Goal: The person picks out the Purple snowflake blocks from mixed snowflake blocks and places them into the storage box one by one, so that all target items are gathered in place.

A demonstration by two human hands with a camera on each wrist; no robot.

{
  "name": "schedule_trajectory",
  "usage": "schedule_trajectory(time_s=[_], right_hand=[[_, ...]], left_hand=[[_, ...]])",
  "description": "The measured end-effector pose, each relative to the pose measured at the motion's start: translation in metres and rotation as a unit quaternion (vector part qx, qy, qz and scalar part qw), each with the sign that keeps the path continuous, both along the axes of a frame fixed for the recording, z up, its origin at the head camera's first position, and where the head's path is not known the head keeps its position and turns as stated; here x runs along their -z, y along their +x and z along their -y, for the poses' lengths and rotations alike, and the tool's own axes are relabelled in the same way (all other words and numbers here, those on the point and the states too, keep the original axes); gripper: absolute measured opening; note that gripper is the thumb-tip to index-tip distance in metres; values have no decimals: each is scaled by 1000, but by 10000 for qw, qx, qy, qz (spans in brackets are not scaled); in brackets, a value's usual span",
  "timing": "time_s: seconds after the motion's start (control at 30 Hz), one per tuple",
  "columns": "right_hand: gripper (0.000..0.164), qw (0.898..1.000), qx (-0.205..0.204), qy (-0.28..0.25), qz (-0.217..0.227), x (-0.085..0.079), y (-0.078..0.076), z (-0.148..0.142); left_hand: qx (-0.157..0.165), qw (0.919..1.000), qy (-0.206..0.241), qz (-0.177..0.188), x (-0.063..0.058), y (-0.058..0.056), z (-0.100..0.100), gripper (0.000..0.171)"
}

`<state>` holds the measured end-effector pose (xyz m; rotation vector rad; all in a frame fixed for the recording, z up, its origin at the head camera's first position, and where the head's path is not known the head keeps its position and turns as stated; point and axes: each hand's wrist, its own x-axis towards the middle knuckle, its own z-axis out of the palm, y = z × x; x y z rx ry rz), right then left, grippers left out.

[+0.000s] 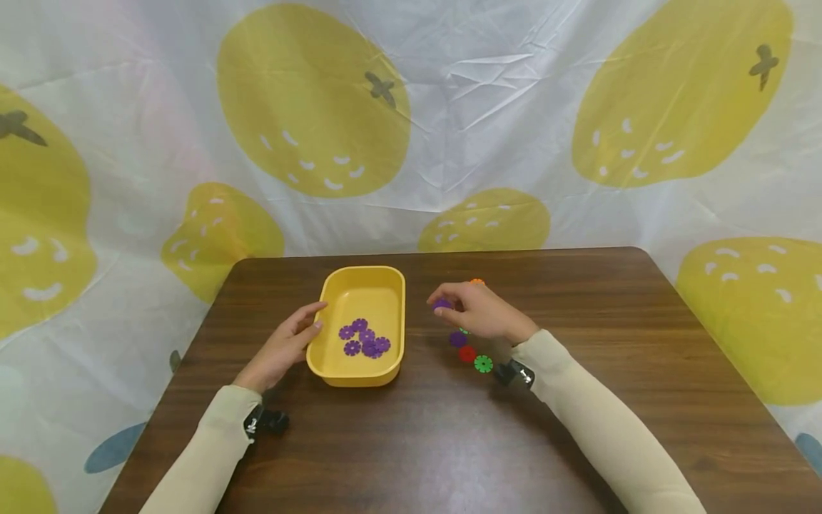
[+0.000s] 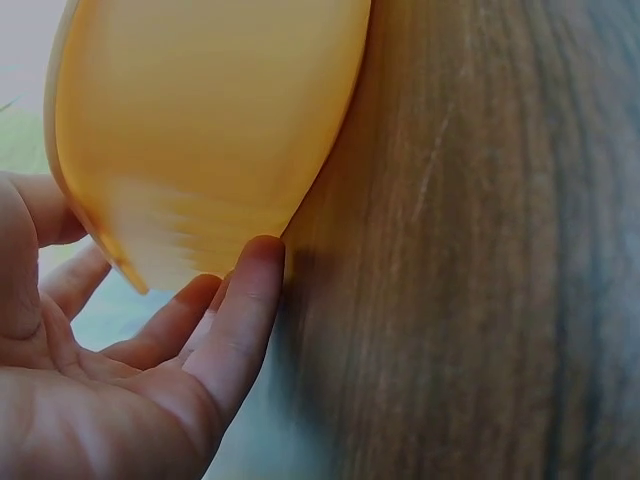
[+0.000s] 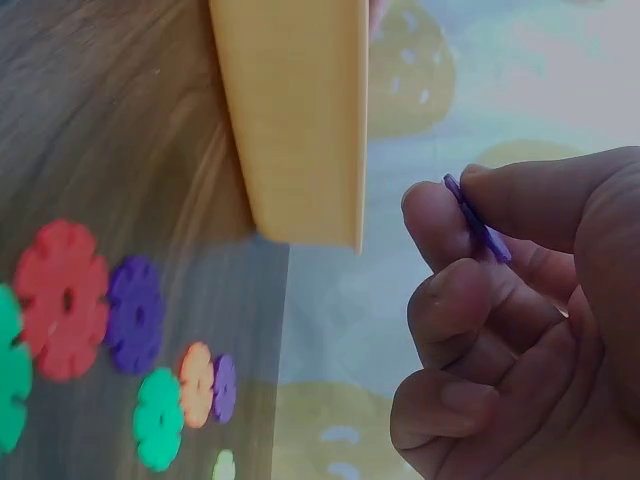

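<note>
My left hand (image 1: pixel 282 350) holds the left side of a yellow plastic basin (image 1: pixel 355 378), its thumb at the rim and other fingertips against the outer wall (image 2: pixel 210 120). Several purple notched discs (image 1: pixel 352 348) lie together in the basin. To the right of it, my right hand (image 1: pixel 478 308) is raised over the table and pinches one purple notched disc (image 3: pixel 478 222) between thumb and index finger, the disc seen nearly edge-on in the right wrist view. The other fingers of that hand are curled.
Beneath and beside the right hand, a line of discs lies on the dark wooden table (image 1: pixel 411 442): a green disc (image 1: pixel 484 364), a red disc (image 1: pixel 467 354), a purple disc (image 1: pixel 458 339) and an orange disc (image 1: pixel 477 281), among others. A fruit-print curtain (image 1: pixel 430 143) hangs behind.
</note>
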<state>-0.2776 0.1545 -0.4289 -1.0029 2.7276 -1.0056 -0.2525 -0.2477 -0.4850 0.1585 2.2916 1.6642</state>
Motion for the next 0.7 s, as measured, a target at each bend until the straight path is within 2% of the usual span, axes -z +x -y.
schedule_trajectory(time_s=[0.27,0.53,0.7], right_hand=[[21,9997,-116,-196,-28,-3,-8,18],[24,9992,-198,-343,-22,-10,-18,39],[22,9992,-228,-245,-223,-12,-21,52]], left_hand=[[37,9999,39,-95,0,0,1,54],[-64,9999,-21,-86,-4,-1,-1,54],[-44,10000,24,-62,-4,-1,-3,54]])
